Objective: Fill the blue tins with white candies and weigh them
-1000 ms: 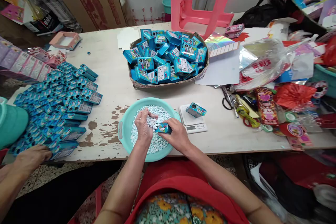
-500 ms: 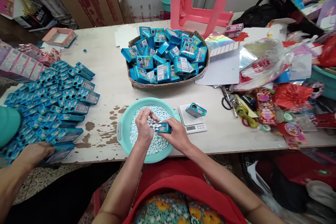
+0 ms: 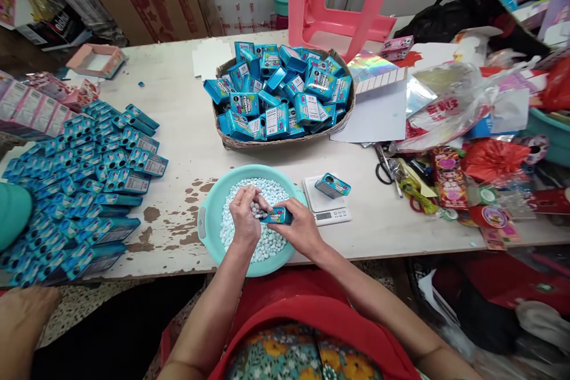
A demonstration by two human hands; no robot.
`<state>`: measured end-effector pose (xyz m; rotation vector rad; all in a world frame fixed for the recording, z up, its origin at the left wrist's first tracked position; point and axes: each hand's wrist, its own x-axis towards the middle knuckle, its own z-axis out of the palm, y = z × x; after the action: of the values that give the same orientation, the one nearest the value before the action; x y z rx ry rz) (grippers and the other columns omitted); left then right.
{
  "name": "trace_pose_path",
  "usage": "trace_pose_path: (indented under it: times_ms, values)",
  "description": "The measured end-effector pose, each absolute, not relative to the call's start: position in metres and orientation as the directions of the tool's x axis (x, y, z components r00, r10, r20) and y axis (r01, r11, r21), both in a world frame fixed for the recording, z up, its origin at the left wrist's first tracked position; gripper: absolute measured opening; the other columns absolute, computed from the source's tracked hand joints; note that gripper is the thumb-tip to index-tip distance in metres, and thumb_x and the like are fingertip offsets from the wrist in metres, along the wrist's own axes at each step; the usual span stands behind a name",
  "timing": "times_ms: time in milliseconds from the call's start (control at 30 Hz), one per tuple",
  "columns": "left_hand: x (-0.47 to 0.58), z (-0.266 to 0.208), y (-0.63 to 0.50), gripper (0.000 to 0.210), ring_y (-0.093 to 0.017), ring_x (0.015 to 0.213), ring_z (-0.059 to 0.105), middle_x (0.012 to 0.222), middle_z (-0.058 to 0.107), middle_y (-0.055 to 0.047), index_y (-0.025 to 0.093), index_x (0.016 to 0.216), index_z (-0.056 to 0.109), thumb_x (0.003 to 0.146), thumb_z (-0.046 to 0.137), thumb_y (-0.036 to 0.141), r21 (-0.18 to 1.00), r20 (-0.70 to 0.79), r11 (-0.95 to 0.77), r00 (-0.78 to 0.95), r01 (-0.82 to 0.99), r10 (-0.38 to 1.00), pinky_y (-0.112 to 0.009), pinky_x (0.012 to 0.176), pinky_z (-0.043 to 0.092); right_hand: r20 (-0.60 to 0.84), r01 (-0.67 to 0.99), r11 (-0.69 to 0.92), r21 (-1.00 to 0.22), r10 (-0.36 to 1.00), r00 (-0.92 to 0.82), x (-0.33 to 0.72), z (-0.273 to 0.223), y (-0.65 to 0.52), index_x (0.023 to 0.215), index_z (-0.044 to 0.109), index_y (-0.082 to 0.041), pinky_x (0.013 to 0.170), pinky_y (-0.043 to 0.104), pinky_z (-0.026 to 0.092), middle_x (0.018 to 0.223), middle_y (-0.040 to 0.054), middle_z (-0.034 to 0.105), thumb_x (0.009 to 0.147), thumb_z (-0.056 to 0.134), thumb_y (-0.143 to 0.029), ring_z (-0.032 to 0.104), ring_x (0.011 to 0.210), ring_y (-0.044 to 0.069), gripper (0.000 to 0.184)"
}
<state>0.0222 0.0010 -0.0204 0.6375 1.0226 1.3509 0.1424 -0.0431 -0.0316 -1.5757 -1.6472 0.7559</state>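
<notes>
My right hand (image 3: 298, 225) grips a small blue candy box (image 3: 276, 215), lying sideways with its open end towards my left hand. Cupped at that end, my left hand (image 3: 244, 214) is closed around several small pale candies (image 3: 258, 209). Both hands are over a turquoise basin (image 3: 214, 243), with many loose white and pale-blue candies (image 3: 267, 247) inside. Just right of the basin, another blue box (image 3: 333, 186) rests on a white kitchen scale (image 3: 332, 215).
A cardboard tray (image 3: 285, 142) heaped with blue boxes stands behind the basin. Rows of blue boxes (image 3: 89, 190) with round holes cover the left side, near a co-worker's hand (image 3: 27, 309). Scissors (image 3: 383, 165), wrappers and bags (image 3: 445, 113) crowd the right. A pink stool (image 3: 338, 6) stands behind.
Fewer candies show between my left hand and the box's open end. The co-worker's hand has drawn back from the rows of boxes towards the table's front edge.
</notes>
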Motion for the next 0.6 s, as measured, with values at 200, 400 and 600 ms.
trace_pose_path:
  times_ms: [200,400,600]
  values:
    - [0.022,-0.013,-0.006,0.019,-0.011,0.045,0.053,0.053,0.055,0.001,0.017,0.076,0.059,0.081,0.056,0.035,0.865,-0.178,0.107,-0.1,-0.489,0.979,-0.027,0.058,0.046,0.136,0.533,0.103,-0.84,0.99,0.023,0.141,-0.023,-0.049,0.093,0.062,-0.024,0.076,0.032,0.045,0.088,0.0018,0.062,0.067,0.076,-0.024,0.059,0.087,0.021,0.03]
    - [0.028,-0.016,-0.003,0.017,-0.013,0.055,0.057,0.061,0.056,0.0,0.017,0.077,0.059,0.08,0.058,0.033,0.857,-0.133,0.067,-0.093,-0.511,0.987,-0.029,0.062,0.049,0.13,0.453,0.093,-0.887,0.99,0.05,0.141,-0.038,-0.043,0.095,0.062,-0.023,0.079,0.032,0.045,0.091,0.0021,0.063,0.066,0.076,-0.022,0.059,0.09,0.021,0.032]
    - [0.002,-0.061,0.038,0.028,-0.017,0.067,0.057,0.068,0.057,-0.002,0.018,0.081,0.058,0.08,0.052,0.045,0.975,-0.087,0.038,-0.216,-0.22,0.973,-0.033,0.071,0.048,0.125,0.275,0.088,-0.957,0.985,0.12,0.163,-0.028,-0.06,0.095,0.061,-0.023,0.082,0.033,0.047,0.094,0.002,0.061,0.066,0.077,-0.029,0.06,0.09,0.02,0.033]
